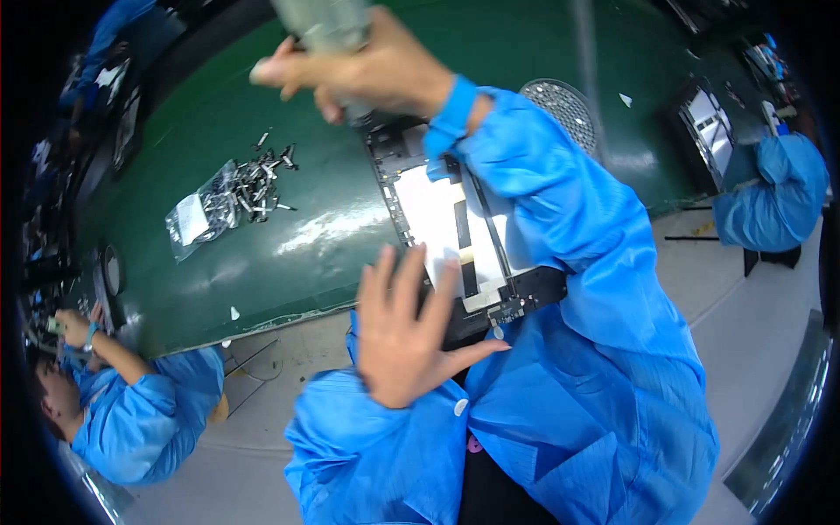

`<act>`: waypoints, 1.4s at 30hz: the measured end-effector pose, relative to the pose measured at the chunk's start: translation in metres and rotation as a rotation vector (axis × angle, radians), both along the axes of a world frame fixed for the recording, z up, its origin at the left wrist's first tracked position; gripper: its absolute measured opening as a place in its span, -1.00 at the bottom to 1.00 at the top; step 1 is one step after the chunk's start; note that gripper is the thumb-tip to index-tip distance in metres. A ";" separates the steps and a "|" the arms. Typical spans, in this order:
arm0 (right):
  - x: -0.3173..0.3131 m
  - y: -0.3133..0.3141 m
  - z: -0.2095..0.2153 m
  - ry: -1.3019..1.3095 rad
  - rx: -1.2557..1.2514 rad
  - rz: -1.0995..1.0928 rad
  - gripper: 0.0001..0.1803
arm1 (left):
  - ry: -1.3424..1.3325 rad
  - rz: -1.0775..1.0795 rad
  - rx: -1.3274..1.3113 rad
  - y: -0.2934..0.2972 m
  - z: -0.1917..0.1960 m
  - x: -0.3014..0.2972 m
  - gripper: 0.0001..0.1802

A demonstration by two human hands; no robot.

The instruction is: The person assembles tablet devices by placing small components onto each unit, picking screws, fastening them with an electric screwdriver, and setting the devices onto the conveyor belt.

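Observation:
My right hand (389, 70) is raised over the far side of the bench, fingers closed round a thick pale grey-green handheld tool (324, 22). Motion smears the tool and the upper frame edge cuts it off, so its exact kind is unclear; it looks like an electric screwdriver. Below lies an opened flat electronic device (429, 206) with a black frame, bright silver-white panels and small circuit boards, its near end reaching past the bench edge toward me. With fingers spread, my left hand (402, 328) is over the device's near left corner. My right sleeve hides part of its right side.
On the green bench (324, 184) left of the device lie a pile of small metal-and-black parts (262, 184) and a clear plastic bag (203, 214) with a white label. A round perforated disc (564, 114) sits behind my right arm. Blue-sleeved people (149, 420) work at both sides.

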State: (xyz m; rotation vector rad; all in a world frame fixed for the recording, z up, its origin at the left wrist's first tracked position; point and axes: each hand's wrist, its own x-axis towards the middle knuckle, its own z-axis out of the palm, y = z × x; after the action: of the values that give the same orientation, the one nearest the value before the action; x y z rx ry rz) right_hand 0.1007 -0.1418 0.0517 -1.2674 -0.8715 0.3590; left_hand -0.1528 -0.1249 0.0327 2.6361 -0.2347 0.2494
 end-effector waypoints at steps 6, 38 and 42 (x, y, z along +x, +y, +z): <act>0.021 -0.097 0.055 -0.025 0.283 -0.346 -0.77 | -0.183 0.095 0.143 0.008 -0.039 0.012 -0.15; 0.043 -0.169 -0.021 0.136 0.146 -0.363 -0.86 | -0.445 0.228 0.090 0.249 -0.111 0.402 -0.35; 0.043 -0.169 -0.020 0.124 0.148 -0.364 -0.87 | -0.665 0.213 0.325 0.233 -0.095 0.398 -0.46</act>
State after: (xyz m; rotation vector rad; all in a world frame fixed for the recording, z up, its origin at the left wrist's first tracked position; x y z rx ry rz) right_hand 0.1436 -0.3108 0.0319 -1.2231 -0.5374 0.0807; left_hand 0.2449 0.1076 -0.0620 2.8007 -0.2202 1.2567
